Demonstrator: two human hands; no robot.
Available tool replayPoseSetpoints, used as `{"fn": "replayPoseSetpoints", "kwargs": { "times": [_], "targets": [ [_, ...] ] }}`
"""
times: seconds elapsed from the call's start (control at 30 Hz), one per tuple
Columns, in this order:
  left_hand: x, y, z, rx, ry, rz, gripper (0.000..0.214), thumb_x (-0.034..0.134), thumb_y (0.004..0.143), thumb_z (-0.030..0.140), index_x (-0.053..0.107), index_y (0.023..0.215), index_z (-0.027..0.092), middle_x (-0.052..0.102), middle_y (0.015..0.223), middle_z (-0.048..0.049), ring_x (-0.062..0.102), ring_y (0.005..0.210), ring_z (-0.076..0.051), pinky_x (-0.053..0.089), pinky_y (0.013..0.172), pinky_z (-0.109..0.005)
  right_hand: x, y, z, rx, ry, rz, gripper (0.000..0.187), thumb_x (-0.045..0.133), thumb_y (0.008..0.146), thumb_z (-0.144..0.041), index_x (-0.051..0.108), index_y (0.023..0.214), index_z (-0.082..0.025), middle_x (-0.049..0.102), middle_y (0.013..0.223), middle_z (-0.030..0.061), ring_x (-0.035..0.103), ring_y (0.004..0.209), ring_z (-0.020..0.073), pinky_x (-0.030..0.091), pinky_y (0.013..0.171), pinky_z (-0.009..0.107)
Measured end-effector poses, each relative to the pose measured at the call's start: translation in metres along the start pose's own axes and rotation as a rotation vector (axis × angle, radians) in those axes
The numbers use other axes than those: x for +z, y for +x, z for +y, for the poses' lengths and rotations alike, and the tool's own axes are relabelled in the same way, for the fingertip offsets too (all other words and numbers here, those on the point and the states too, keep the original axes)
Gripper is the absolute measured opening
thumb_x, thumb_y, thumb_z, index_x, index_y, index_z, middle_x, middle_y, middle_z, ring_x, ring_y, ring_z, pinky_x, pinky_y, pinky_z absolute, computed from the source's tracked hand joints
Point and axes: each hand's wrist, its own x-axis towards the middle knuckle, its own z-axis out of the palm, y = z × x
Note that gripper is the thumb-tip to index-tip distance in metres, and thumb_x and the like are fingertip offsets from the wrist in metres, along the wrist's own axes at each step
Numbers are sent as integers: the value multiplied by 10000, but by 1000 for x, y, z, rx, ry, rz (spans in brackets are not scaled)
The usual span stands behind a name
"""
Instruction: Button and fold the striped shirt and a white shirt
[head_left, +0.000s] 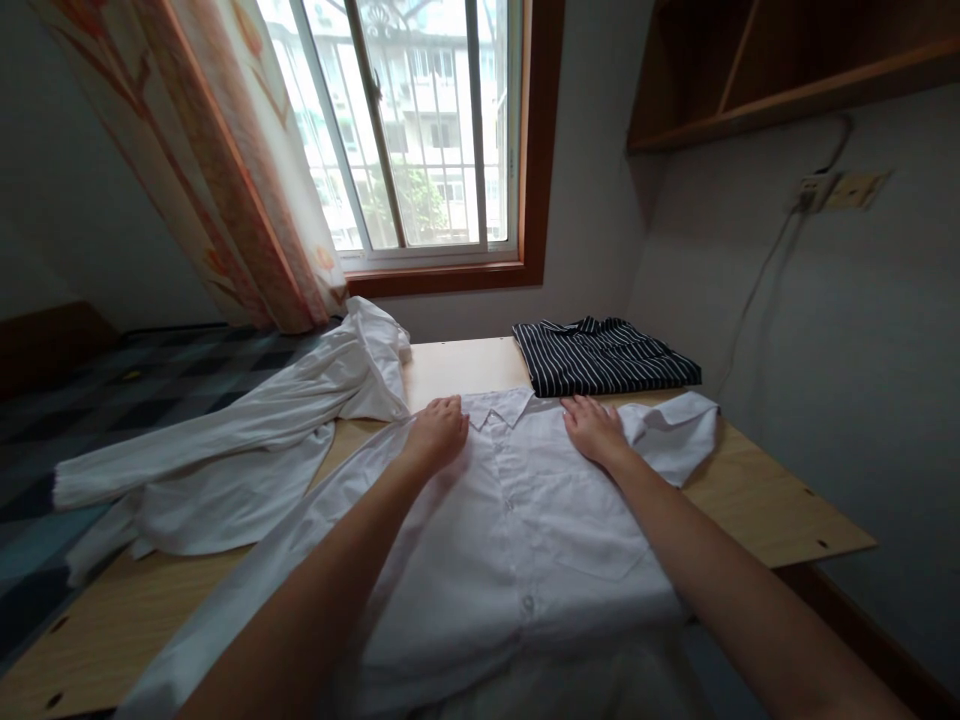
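Observation:
A white button-up shirt [480, 540] lies front side up, its collar at the far end and a chest pocket on the right. Resting on its left shoulder area is my left hand [441, 437], palm down, fingers together and slightly bent. My right hand [594, 428] lies flat on the other shoulder, beside the collar, with its fingers stretched away from me. Neither hand visibly lifts the cloth. One sleeve bunches to the right of my right hand; the other runs down toward the lower left, partly behind my forearm.
The shirt lies on a light wooden board [757, 500]. A folded black-and-white striped shirt [600, 360] sits at the back right. Another white garment [247, 470] drapes from the board over a checked bedspread [187, 375]. Behind are a window, a patterned curtain [217, 180] and a hanging cable.

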Motion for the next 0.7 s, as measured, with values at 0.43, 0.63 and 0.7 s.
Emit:
{"fn": "replayPoseSetpoints", "kwargs": {
  "times": [0.43, 0.63, 0.7],
  "targets": [
    [32, 5, -9, -64, -167, -117, 584, 291, 1002, 452, 426, 1483, 150, 355, 1579, -85, 276, 1480, -237, 209, 1214, -425, -13, -3, 1, -44, 43, 138, 393, 483, 957, -330, 638, 1298, -211, 504, 1457, 127, 452, 1326, 274, 338, 1098, 430],
    [33, 5, -26, -39, -169, -133, 608, 347, 973, 460, 419, 1483, 138, 357, 1581, -90, 298, 1471, -206, 222, 1206, -341, -19, -6, -7, -224, 135, 280, 315, 519, 905, -206, 715, 1148, -166, 605, 1311, 138, 462, 1292, 268, 347, 1103, 407],
    [34, 5, -25, -39, -143, -136, 631, 323, 977, 446, 379, 1498, 94, 340, 1585, -115, 279, 1479, -210, 203, 1212, -347, -16, -5, -13, -338, 216, 267, 358, 491, 920, -206, 683, 1219, -163, 599, 1336, 128, 458, 1309, 250, 344, 1118, 403]
  ]
}}
